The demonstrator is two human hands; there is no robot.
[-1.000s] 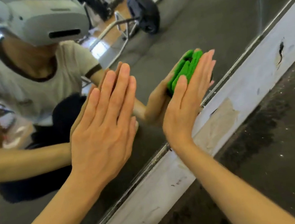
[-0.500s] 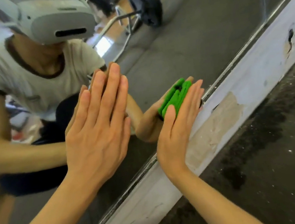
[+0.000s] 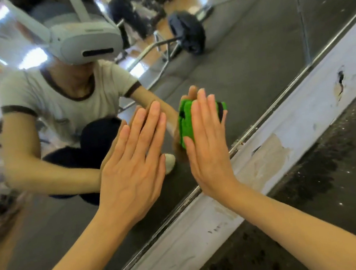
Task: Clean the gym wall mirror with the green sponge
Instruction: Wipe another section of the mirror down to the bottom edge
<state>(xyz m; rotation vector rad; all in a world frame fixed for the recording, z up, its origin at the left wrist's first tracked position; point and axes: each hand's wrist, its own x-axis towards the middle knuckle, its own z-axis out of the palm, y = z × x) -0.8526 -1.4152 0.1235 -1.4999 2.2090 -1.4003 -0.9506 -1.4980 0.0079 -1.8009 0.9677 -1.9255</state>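
Right hand (image 3: pixel 209 151) flat against the mirror (image 3: pixel 253 60), fingers straight and together, pressing the green sponge (image 3: pixel 185 122) onto the glass low down, just above the metal bottom edge (image 3: pixel 282 99). No curl in that grip: a flat-palm press, sponge sandwiched between palm and glass, green showing only past the thumb side and at the fingertips. Hard to say where real sponge ends and reflection begins along that left edge.

Left hand (image 3: pixel 131 171) also spread flat on the mirror just beside the right, fingers straight, holding nothing, apparently only bracing. Worth noting: a bare palm on glass being cleaned could well leave prints of its own.

In the reflection, a crouching figure in a pale T-shirt (image 3: pixel 65 105) with a white headset (image 3: pixel 86 42), and behind that a barbell plate (image 3: pixel 188 32) on a rack over dark floor matting.

Progress, as a judgement: wiping under way, nowhere near finished. Sponge working a small patch in the bottom strip of one panel, with a vertical seam (image 3: pixel 302 25) to the right marking another panel beyond. No suds, wet trails or clear clean-versus-dirty boundary visible, so no telling how much glass has been covered. Faint specks visible on the upper right glass, likely untouched. Probably left: the wider panel, the neighbouring one, and the spot under the left palm.

Below the glass, a white baseboard (image 3: pixel 307 121) with peeling paint, then grubby dark floor (image 3: pixel 342 203).
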